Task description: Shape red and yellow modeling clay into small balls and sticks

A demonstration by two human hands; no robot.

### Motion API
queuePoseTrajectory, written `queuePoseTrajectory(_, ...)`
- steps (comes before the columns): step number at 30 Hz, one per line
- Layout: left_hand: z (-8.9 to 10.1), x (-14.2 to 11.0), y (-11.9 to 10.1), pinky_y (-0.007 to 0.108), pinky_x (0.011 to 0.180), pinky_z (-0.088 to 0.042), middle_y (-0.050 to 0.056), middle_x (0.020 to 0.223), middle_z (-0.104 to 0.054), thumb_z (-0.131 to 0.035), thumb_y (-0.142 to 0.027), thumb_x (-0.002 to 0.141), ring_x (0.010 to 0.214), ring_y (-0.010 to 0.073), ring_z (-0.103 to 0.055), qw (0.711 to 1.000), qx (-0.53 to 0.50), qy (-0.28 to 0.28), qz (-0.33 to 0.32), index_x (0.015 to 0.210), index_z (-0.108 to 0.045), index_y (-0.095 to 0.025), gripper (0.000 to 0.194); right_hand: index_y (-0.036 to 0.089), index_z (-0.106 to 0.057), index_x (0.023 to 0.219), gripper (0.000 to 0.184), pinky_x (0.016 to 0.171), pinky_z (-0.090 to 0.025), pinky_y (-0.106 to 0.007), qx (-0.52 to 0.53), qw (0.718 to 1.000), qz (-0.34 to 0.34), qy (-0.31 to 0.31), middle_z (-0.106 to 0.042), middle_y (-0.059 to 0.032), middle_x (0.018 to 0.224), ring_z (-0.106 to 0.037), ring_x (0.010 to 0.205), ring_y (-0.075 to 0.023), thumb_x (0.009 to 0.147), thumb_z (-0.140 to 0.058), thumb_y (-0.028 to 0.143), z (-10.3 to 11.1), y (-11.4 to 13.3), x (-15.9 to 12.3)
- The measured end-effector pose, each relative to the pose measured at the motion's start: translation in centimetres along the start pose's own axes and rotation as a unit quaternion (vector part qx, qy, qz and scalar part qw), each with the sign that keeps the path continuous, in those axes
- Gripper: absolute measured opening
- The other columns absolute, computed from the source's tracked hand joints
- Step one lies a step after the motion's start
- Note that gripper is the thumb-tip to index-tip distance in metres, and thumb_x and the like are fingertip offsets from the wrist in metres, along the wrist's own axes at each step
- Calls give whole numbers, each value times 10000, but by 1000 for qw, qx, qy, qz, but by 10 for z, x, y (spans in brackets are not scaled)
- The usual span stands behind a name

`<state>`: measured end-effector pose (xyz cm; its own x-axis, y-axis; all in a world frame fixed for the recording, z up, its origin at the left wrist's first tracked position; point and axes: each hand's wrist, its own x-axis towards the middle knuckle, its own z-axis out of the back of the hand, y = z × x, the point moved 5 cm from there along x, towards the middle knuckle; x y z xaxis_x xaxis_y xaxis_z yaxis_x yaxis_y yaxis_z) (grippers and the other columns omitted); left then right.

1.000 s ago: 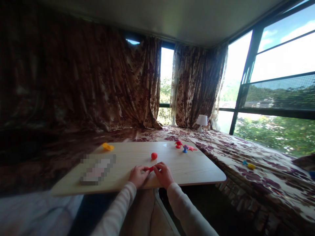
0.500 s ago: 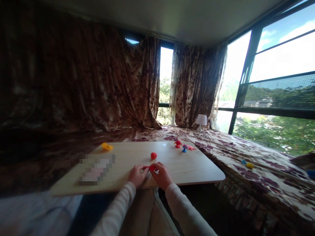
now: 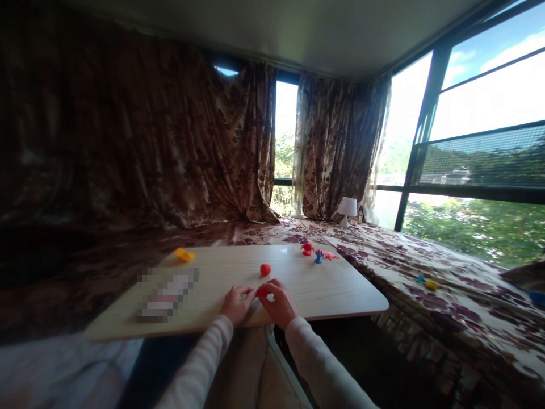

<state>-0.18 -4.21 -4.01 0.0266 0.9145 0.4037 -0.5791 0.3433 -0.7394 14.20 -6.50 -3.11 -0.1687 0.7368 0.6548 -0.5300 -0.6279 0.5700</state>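
Over the near edge of the pale wooden table (image 3: pixel 213 272), my right hand (image 3: pixel 280 305) pinches a small red piece (image 3: pixel 262 292) that looks like modelling clay. My left hand (image 3: pixel 237 305) is closed, thumb and finger together, right beside the left end of that piece. Whether a bit is caught between the left fingertips is too small to make out. A round red ball (image 3: pixel 265 270), apparently of similar stuff, sits just beyond both hands, touched by neither.
At the table's far right stand a red toy figure (image 3: pixel 307 249), a blue figure (image 3: pixel 319 257) and a pink one (image 3: pixel 330 256). A yellow piece (image 3: pixel 184 255) lies far left, near a blurred-out flat item (image 3: pixel 168 295). A white lamp (image 3: pixel 347 209) is behind.
The thin red strand that stretched between my hands no longer shows; the red now appears as a short lump at my right fingertips. Both hands have barely shifted.
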Motion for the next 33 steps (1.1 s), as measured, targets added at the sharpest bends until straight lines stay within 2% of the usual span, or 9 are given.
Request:
queuePoseTrajectory(3,-2,1,2,351,875,-426,92,844,-698,-533,-308,722,904,227,-586,1000,4,2,1,791,-725,-157,254,209,-631,950,259,727,-448,-268,-5,1000,0,6,-599,-23,899,-555,834,-164,701,-607,147,-1,-1,0)
queuePoseTrajectory(8,-3,1,3,362,877,-432,84,817,-693,-575,-327,687,889,234,-595,1000,-6,-4,4,744,-722,-163,227,213,-641,843,133,756,-435,-275,-12,1000,20,-2,-598,-16,855,-550,835,-163,749,-563,160,0,1,0)
queuePoseTrajectory(13,1,0,5,364,853,-461,95,821,-688,-579,-326,682,847,228,-615,999,-25,-37,8,760,-711,-143,239,198,-622,948,226,735,-450,-285,7,1000,5,-30,-610,-34,888,-558,790,-162,728,-581,171,0,-6,1)
queuePoseTrajectory(16,2,0,5,359,856,-468,89,824,-692,-582,-303,673,842,218,-623,999,-32,-43,7,765,-710,-144,223,189,-642,858,131,728,-452,-281,7,999,1,-41,-610,-37,842,-558,769,-154,785,-534,200,0,-9,2)
queuePoseTrajectory(18,2,0,5,353,859,-469,82,827,-696,-596,-283,657,846,215,-625,999,-33,-41,6,771,-711,-149,210,190,-649,802,136,704,-454,-267,9,999,-2,-38,-605,-31,812,-559,758,-148,809,-516,219,0,-9,2)
queuePoseTrajectory(26,4,-1,1,347,828,-478,60,769,-702,-608,-307,652,820,214,-625,998,-14,-55,-1,723,-714,-174,184,198,-670,782,138,656,-456,-243,13,999,-15,-32,-605,-27,789,-565,760,-150,808,-538,229,0,-8,2)
queuePoseTrajectory(33,3,0,3,345,829,-479,60,774,-706,-606,-260,648,806,205,-624,998,-22,-62,-6,726,-711,-171,159,194,-672,773,128,702,-452,-257,11,999,-9,-41,-611,-23,773,-563,735,-144,801,-549,215,0,-9,2)
